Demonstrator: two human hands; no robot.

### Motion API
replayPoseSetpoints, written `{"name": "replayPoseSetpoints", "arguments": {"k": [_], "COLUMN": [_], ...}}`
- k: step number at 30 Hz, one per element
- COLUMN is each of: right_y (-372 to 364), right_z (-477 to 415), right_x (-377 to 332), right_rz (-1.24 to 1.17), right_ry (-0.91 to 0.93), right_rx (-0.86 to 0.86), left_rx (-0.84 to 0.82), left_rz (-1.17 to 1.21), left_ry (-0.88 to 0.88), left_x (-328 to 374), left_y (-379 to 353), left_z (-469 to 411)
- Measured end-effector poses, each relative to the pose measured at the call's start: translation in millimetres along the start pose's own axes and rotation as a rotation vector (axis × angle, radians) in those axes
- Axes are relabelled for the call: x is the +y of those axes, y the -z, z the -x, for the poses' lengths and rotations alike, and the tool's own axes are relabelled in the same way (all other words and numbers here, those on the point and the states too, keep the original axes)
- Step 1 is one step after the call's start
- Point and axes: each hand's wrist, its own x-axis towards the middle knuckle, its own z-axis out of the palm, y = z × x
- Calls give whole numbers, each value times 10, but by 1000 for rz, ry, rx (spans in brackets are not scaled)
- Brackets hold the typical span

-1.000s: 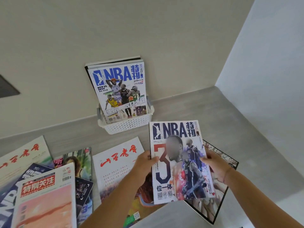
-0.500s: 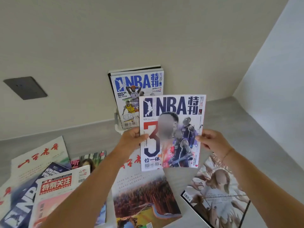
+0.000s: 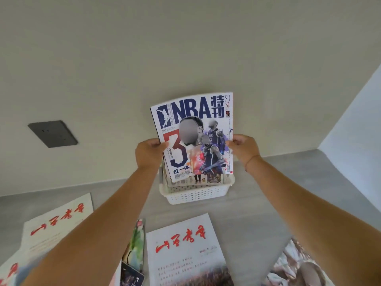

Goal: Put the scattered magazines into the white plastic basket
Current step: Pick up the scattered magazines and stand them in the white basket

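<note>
While the NBA special-issue magazine [image 3: 195,137] is held upright over the white plastic basket [image 3: 195,193], its lower edge is seen at or just inside the rim; whether it is already seated on the bottom cannot be told. It is gripped at both side edges: the left hand [image 3: 148,153] is pinched on the left edge and the right hand [image 3: 243,150] on the right edge, thumbs toward the cover. Behind and under it, at least one other magazine is glimpsed in the basket, but the number there cannot be counted, since the held cover hides most of it.

The task is judged to be partly done, with this magazine about to be dropped in and several left. On the grey floor [image 3: 268,213] five loose items are counted: a white magazine with red brush lettering [image 3: 181,250] just in front of the basket, a second one of the same title [image 3: 55,226] at the left, a colourful magazine [image 3: 136,242] seen edge-on between them, a dark-covered one [image 3: 132,275] below that, and a photo-covered magazine [image 3: 296,267] at the lower right. More may lie out of view. One dark wall plate [image 3: 53,133] is seen on the wall at the left.
</note>
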Motion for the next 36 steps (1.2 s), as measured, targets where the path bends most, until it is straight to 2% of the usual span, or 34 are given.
{"name": "replayPoseSetpoints", "arguments": {"k": [4,9,13,17,20,24,27,31,36], "right_y": [-230,-353,-406,-437,-460,-584,-681,-675,-639], "right_z": [-138,-198,-146,-161,-192,-206,-230,-321,-351], "right_x": [35,102,304,504,549,536,436,408,554], "right_rz": [-4,-14,26,140,136,186,128,34,9], "right_ry": [-23,-60,-120,-160,-201,-200,-199,-157,-182], "right_rx": [15,-7,-18,40,61,-41,-75,-98,-155], "left_rx": [65,135,101,127,130,66,59,98,46], "left_rz": [30,24,-17,-42,-91,-199,-274,-269,-298], "left_ry": [87,55,78,87,68,-1,-25,-42,-53], "left_x": [-296,-457,-581,-655,-660,-772,-828,-780,-743], "left_y": [-64,-69,-126,-245,-324,-425,-476,-520,-542], "left_z": [-74,-171,-143,-145,-143,-63,-30,-52,-77]}}
